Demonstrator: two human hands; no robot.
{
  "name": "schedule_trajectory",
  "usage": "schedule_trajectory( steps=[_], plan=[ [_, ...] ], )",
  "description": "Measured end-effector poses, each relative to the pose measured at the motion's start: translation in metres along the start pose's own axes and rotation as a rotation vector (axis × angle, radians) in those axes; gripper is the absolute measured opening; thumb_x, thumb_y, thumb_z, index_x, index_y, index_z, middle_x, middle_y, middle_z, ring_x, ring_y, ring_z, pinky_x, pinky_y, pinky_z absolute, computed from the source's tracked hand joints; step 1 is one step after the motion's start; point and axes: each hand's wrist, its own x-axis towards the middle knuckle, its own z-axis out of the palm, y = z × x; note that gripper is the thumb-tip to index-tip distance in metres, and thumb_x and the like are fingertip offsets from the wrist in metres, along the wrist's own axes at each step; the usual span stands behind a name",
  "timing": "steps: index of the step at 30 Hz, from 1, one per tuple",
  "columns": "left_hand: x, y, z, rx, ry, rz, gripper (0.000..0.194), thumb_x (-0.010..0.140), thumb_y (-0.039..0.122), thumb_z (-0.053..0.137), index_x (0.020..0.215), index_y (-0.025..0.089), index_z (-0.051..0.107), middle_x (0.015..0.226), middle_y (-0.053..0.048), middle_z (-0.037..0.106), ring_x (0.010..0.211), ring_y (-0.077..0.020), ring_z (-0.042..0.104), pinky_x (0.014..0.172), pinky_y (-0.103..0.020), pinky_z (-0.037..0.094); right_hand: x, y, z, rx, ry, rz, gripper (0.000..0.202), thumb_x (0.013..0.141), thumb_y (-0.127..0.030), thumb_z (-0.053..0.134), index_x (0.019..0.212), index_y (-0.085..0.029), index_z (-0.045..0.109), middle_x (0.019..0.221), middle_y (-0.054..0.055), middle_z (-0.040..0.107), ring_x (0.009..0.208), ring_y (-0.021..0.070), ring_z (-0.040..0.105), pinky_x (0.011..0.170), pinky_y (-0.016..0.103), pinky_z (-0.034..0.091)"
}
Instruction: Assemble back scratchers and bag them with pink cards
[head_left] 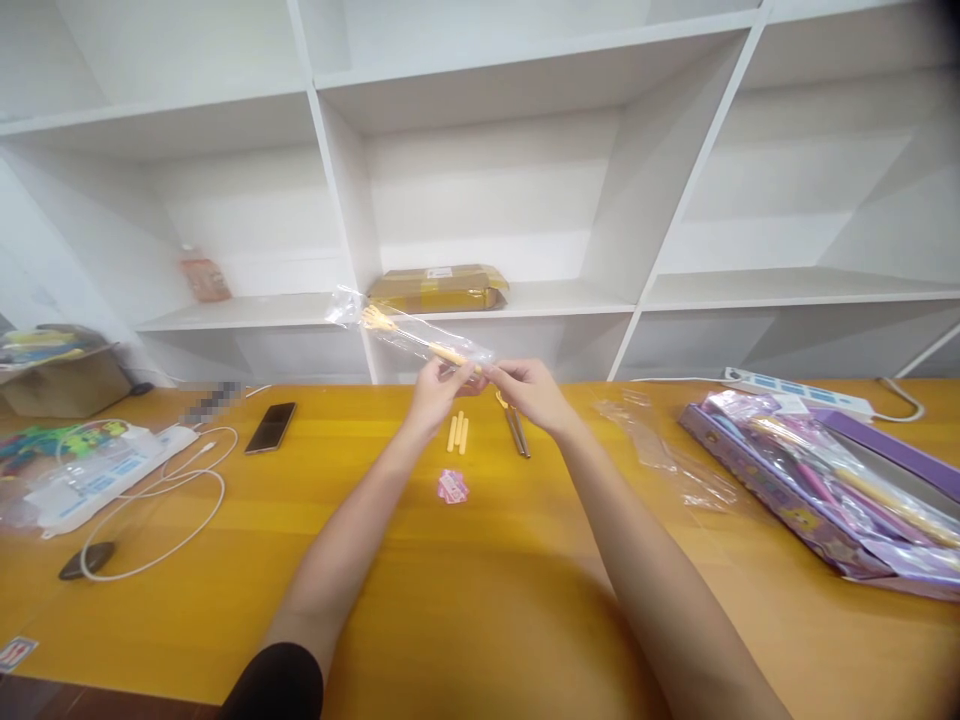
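A back scratcher (pixel 379 319) with a yellow hand-shaped head and yellow handle lies inside a clear plastic bag (pixel 412 338), held up above the table. My left hand (pixel 439 392) is closed around the handle end through the bag. My right hand (pixel 529 388) pinches the end of the bag, its fingertips close to the left ones. Below them on the table are several yellow handle pieces (pixel 457 432), a small stack of pink cards (pixel 453 486), and metal rods (pixel 517 430) with yellow ends, partly hidden by my right hand.
To the right, a purple box (pixel 780 500) holds wrapped items, beside flat empty bags (pixel 667 450) and a power strip (pixel 799 392). At left are a phone (pixel 271 427), white cable (pixel 217 500), another power strip (pixel 112 480) and a black mouse-like object (pixel 87 561). A taped carton (pixel 439 290) occupies the shelf behind.
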Motion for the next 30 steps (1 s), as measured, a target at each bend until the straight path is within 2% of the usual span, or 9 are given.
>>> schedule_trajectory(
  steps=[6,10,15,19,24,28,30],
  plan=[
    [-0.001,0.000,0.001,-0.027,-0.066,-0.019,0.070,0.071,0.065,0.096,0.110,0.014,0.069,0.099,-0.008,0.077,0.086,-0.0199,0.076,0.080,-0.036,0.065,-0.002,-0.006,0.000,-0.193,0.006,-0.086,0.050,0.101,-0.056,0.056,0.076,-0.017,0.075,0.065,-0.001,0.057,0.064,0.0141,0.044,0.064,0.030,0.032],
    [0.000,0.001,-0.004,-0.004,-0.110,-0.023,0.073,0.066,0.053,0.103,0.116,0.015,0.067,0.102,-0.008,0.078,0.092,-0.0219,0.076,0.087,-0.039,0.062,-0.006,-0.012,-0.001,-0.272,-0.025,-0.098,0.040,0.101,-0.044,0.054,0.078,-0.018,0.074,0.066,-0.001,0.059,0.063,0.0148,0.046,0.064,0.029,0.034],
    [0.002,0.000,-0.009,0.090,-0.212,0.009,0.067,0.058,0.032,0.108,0.110,0.016,0.069,0.108,-0.010,0.080,0.106,-0.0261,0.076,0.098,-0.041,0.059,-0.007,-0.013,-0.002,-0.294,0.004,-0.108,0.024,0.093,-0.029,0.052,0.083,-0.021,0.072,0.066,-0.002,0.059,0.063,0.0154,0.047,0.064,0.029,0.035],
    [0.005,-0.004,-0.006,0.088,-0.252,0.021,0.060,0.057,0.032,0.108,0.101,0.016,0.071,0.105,-0.010,0.080,0.106,-0.0268,0.076,0.100,-0.042,0.059,-0.008,-0.014,-0.002,-0.293,0.007,-0.133,0.020,0.090,-0.025,0.052,0.086,-0.021,0.071,0.069,-0.002,0.060,0.064,0.0154,0.048,0.065,0.028,0.036],
    [0.005,-0.005,-0.001,0.055,-0.207,0.063,0.056,0.062,0.038,0.105,0.102,0.017,0.072,0.107,-0.009,0.080,0.107,-0.0260,0.075,0.104,-0.043,0.057,-0.008,-0.016,-0.003,-0.274,0.000,-0.132,0.022,0.093,-0.025,0.052,0.088,-0.021,0.073,0.067,-0.003,0.059,0.060,0.0140,0.044,0.062,0.028,0.033],
    [0.002,-0.003,-0.003,0.057,-0.187,0.054,0.055,0.067,0.037,0.103,0.107,0.017,0.072,0.108,-0.009,0.079,0.110,-0.0265,0.074,0.104,-0.044,0.056,-0.007,-0.014,-0.009,-0.220,0.121,-0.160,0.018,0.096,-0.028,0.057,0.098,-0.021,0.074,0.072,-0.002,0.057,0.064,0.0146,0.046,0.065,0.028,0.037],
    [0.001,-0.003,-0.005,0.052,-0.177,0.045,0.054,0.068,0.035,0.102,0.110,0.017,0.072,0.109,-0.009,0.079,0.111,-0.0270,0.074,0.104,-0.044,0.056,-0.007,-0.012,-0.014,-0.169,0.184,-0.157,0.018,0.098,-0.032,0.063,0.110,-0.022,0.071,0.076,-0.003,0.055,0.065,0.0142,0.046,0.064,0.028,0.038]
  ],
)
